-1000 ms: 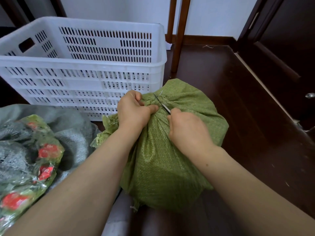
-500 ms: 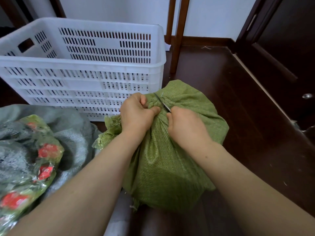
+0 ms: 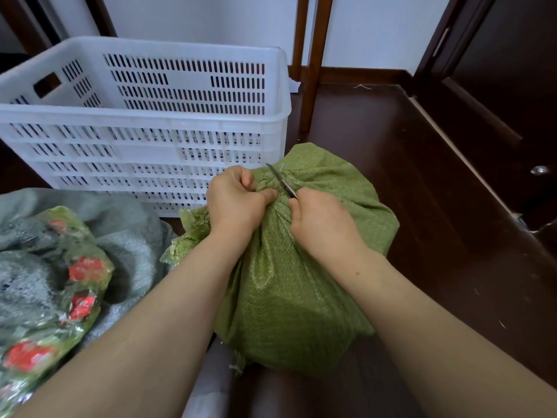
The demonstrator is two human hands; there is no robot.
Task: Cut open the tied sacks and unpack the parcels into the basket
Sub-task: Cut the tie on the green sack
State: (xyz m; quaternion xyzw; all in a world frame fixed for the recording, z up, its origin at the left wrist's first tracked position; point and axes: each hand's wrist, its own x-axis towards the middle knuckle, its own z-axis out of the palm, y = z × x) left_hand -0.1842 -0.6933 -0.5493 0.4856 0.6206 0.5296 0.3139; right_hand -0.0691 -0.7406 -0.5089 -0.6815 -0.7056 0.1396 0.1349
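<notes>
A green woven sack (image 3: 295, 285) stands on the dark wooden floor, its neck bunched and tied. My left hand (image 3: 235, 203) grips the gathered neck just left of the tie. My right hand (image 3: 322, 224) holds a small blade (image 3: 281, 184) whose thin metal tip points up and to the left, lying against the tied neck. Its handle is hidden inside my fist. The white slatted plastic basket (image 3: 144, 116) stands right behind the sack, to the left.
A grey sack (image 3: 120, 230) lies at the left with a green plastic parcel printed with red (image 3: 60, 285) on it. Two wooden legs (image 3: 310, 61) rise behind the basket. A dark door and frame (image 3: 488, 95) run along the right.
The blade tip has shifted slightly along the tied neck. Both hands keep their grips in nearly the same place.
</notes>
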